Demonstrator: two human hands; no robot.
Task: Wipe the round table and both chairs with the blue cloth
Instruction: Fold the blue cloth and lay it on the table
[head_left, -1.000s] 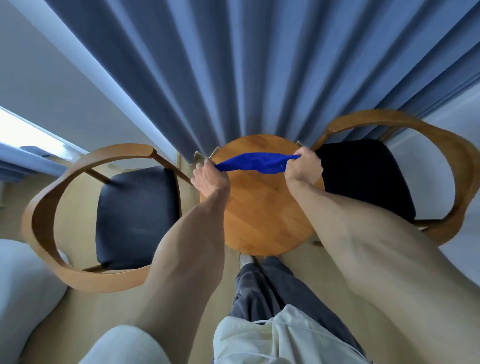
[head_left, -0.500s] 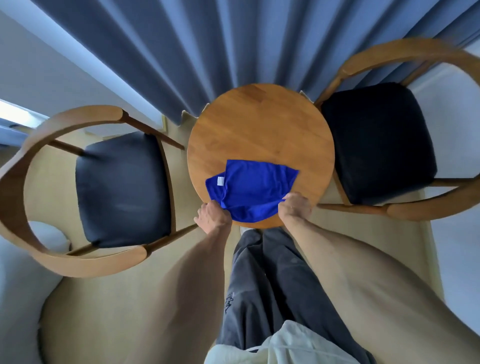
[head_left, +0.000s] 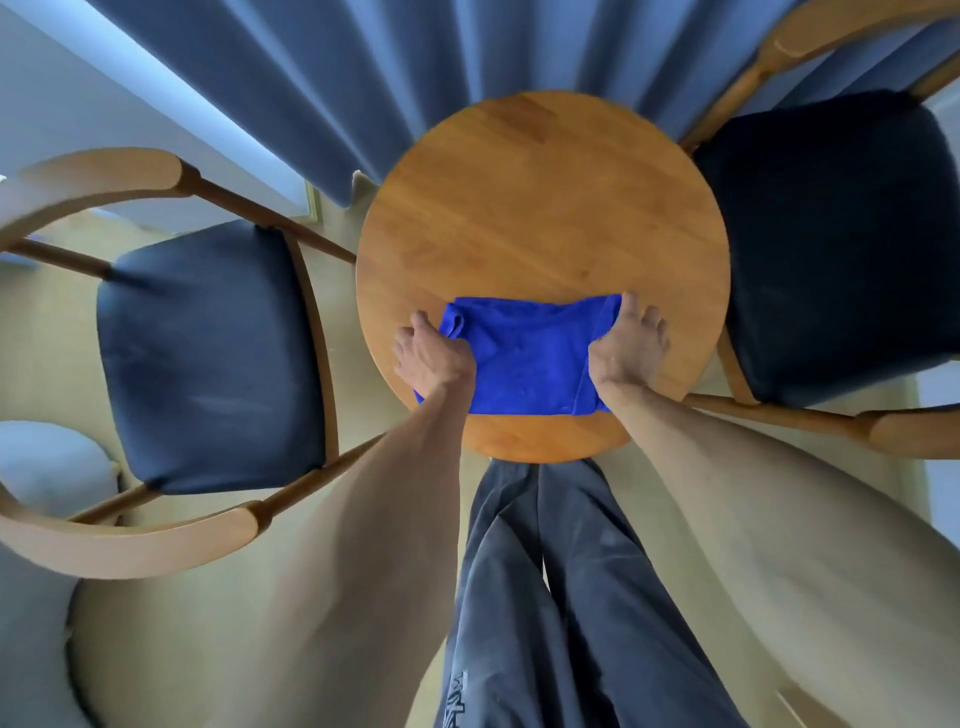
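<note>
The cloth (head_left: 530, 358) is a vivid royal blue against the warm orange-brown wood grain of the round desk (head_left: 540, 208). Both chairs (head_left: 208, 358) have black seats and light tan wooden frames. The curtain (head_left: 363, 67) is muted slate blue, the trousers (head_left: 561, 597) dark grey.

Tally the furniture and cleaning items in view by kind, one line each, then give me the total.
Round wooden tables: 1, the round wooden table
Wooden armchairs with dark seat cushions: 2, the left chair and the right chair
Blue cloths: 1, the blue cloth, lying on the table with the left hand and the right hand on its ends
Total: 4
</note>
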